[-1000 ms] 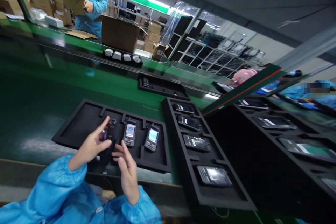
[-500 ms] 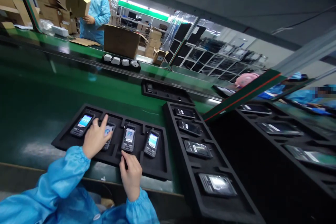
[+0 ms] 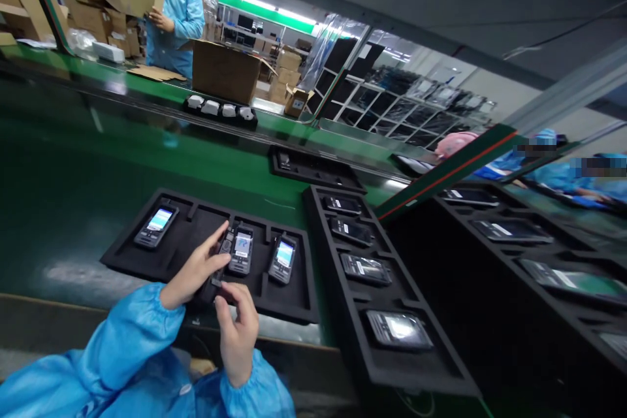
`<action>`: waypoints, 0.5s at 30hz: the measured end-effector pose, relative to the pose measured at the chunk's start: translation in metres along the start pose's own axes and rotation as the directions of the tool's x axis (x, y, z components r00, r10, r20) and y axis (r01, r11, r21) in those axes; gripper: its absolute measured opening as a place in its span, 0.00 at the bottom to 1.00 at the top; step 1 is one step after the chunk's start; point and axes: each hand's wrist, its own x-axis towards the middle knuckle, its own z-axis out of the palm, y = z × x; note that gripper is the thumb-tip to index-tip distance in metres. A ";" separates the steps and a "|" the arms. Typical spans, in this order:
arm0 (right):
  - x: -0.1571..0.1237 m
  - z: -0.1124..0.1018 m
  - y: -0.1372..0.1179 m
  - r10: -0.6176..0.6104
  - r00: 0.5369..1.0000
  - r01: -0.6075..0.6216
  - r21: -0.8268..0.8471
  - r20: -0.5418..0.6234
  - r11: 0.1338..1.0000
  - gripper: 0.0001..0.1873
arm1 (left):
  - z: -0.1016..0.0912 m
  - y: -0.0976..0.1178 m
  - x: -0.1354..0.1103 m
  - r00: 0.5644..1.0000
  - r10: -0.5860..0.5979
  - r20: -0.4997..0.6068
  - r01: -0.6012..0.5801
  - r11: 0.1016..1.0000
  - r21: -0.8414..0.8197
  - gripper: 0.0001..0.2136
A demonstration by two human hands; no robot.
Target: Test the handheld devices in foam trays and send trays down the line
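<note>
My left hand is wrapped round a black handheld phone, lifted on edge above the second slot of a black foam tray. My right hand pinches the phone's lower end with curled fingers. The tray lies on the green conveyor belt. It holds a lit phone in its left slot and two more lit phones to the right of my hands.
A second black foam tray with several phones runs along the right. A dark rack of more phones stands beyond it. Further trays ride the belt. A person in a blue coat handles cardboard boxes across the line.
My left hand has lifted the second phone out of its slot and tilted it on edge. My right hand has come up from the tray's front edge to grip its lower end.
</note>
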 end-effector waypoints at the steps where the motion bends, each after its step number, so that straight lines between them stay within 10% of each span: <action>1: -0.002 0.000 -0.004 0.008 0.999 -0.007 0.017 -0.041 1.000 0.06 | 0.006 -0.001 -0.006 1.000 0.010 0.013 -0.009 0.995 -0.103 0.36; 9: -0.010 -0.009 -0.012 0.208 0.970 -0.193 0.121 -0.128 0.974 0.08 | 0.024 -0.024 -0.021 0.993 0.103 -0.059 -0.110 0.985 -0.135 0.32; 15: -0.016 -0.006 -0.006 0.369 0.899 -0.437 0.449 0.235 0.779 0.31 | 0.025 -0.016 -0.028 0.987 0.066 -0.145 -0.096 0.972 -0.213 0.38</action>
